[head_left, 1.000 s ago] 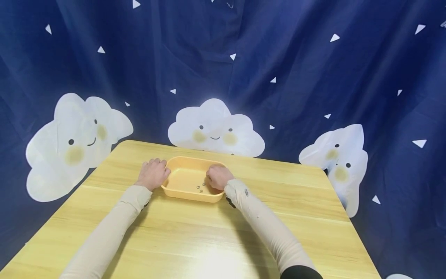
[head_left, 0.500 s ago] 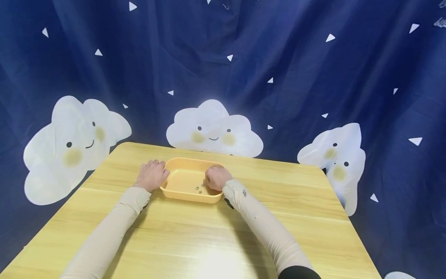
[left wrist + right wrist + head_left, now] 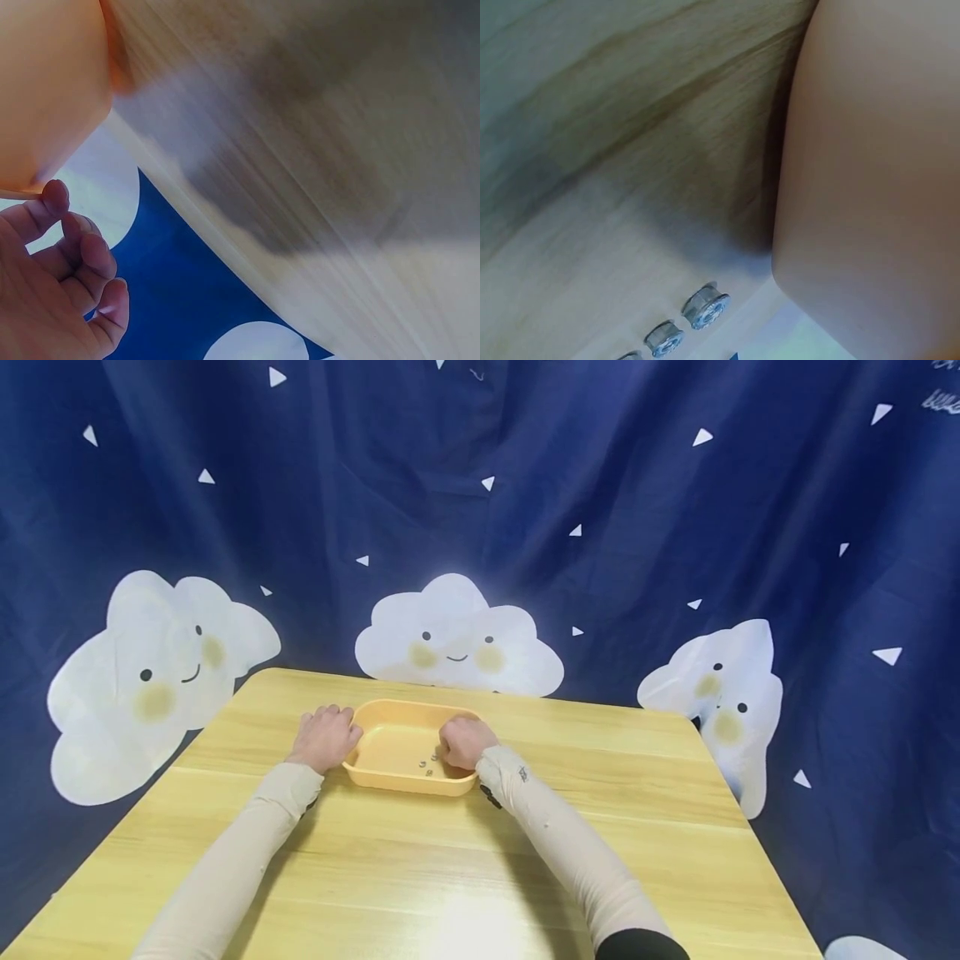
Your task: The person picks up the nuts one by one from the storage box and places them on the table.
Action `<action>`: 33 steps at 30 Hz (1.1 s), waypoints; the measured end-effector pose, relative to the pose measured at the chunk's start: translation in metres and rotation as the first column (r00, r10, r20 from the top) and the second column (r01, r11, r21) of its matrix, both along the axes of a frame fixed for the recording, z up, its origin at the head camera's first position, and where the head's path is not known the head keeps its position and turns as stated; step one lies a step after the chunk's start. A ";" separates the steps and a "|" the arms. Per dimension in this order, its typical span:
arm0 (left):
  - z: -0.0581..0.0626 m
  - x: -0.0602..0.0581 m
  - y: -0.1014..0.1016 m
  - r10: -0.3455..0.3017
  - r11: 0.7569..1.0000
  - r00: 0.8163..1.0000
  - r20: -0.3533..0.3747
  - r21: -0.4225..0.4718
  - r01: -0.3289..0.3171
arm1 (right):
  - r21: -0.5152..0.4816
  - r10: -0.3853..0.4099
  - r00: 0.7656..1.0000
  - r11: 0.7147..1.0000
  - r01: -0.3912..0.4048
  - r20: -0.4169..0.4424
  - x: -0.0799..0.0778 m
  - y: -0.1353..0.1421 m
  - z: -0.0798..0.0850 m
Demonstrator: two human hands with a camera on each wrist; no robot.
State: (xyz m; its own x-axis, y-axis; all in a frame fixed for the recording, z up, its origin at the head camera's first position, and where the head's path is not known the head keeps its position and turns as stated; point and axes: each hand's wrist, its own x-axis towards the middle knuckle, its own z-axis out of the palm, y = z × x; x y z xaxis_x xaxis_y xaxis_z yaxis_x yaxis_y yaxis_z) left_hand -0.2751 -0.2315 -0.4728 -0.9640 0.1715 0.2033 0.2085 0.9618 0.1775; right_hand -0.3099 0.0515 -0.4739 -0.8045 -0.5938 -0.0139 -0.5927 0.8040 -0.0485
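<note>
1. Yellow tray [image 3: 408, 783] sits on tabletop [image 3: 375, 868], toward far edge.
2. Small metal pieces [image 3: 429, 772] inside, near right hand [image 3: 467, 742].
3. Hands apart: left hand [image 3: 324, 739] grips tray's left rim; right curled at right end, contents hidden, can't tell.
4. Blue cloud-print curtain [image 3: 420, 468] behind.

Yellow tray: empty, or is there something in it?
Not empty: the head view shows at least three small grey pieces inside the yellow tray, beside the right hand.
</note>
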 end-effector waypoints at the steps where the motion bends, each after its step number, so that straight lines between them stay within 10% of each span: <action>1: 0.000 0.000 0.000 0.001 1.000 1.000 -0.001 -0.002 -0.001 | -0.004 -0.001 1.000 1.000 0.001 0.000 0.000 0.000 0.000; 33: 0.004 0.002 0.001 0.006 1.000 1.000 0.016 -0.014 -0.006 | -0.101 0.085 0.992 0.992 -0.076 0.088 -0.001 0.007 0.013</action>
State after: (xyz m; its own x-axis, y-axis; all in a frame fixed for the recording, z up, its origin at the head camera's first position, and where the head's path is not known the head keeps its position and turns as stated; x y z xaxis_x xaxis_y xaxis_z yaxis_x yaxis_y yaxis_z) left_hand -0.2735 -0.2309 -0.4689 -0.9682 0.1683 0.1851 0.1998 0.9654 0.1674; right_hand -0.3105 0.0586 -0.4612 -0.7523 -0.6584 -0.0251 -0.6442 0.7430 -0.1814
